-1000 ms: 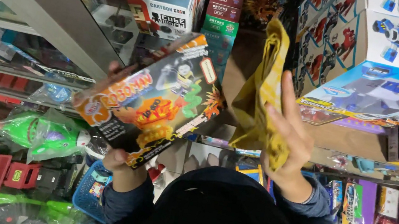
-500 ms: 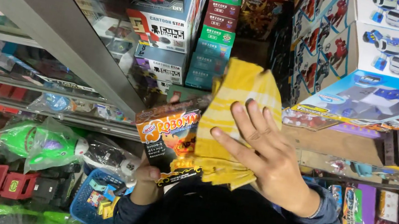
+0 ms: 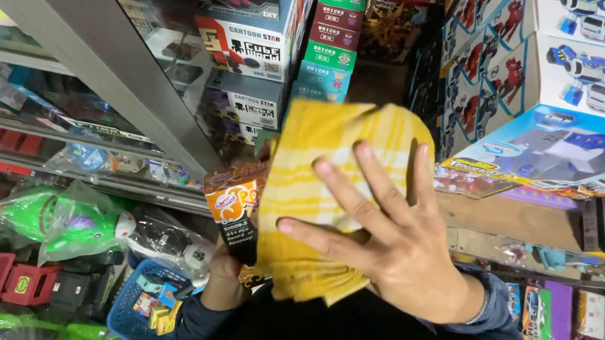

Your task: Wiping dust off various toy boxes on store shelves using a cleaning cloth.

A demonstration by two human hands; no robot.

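My right hand [image 3: 396, 241] lies flat, fingers spread, pressing a yellow checked cloth [image 3: 323, 169] against the face of an orange and black toy box [image 3: 231, 211]. The cloth covers most of the box; only its left edge shows. My left hand [image 3: 222, 267] grips the box from below and is mostly hidden behind it. Both dark blue sleeves [image 3: 492, 325] come up from the bottom of the view.
A glass cabinet with a grey metal frame [image 3: 86, 55] holds toy boxes at the left. Stacked robot-car boxes [image 3: 600, 80] fill the right shelf. A green toy in a plastic bag [image 3: 68, 218], red items [image 3: 2, 280] and a blue basket [image 3: 143, 307] sit lower left.
The box has turned from facing me to nearly hidden. My right hand has brought the cloth from beside the box onto its face and spread flat over it.
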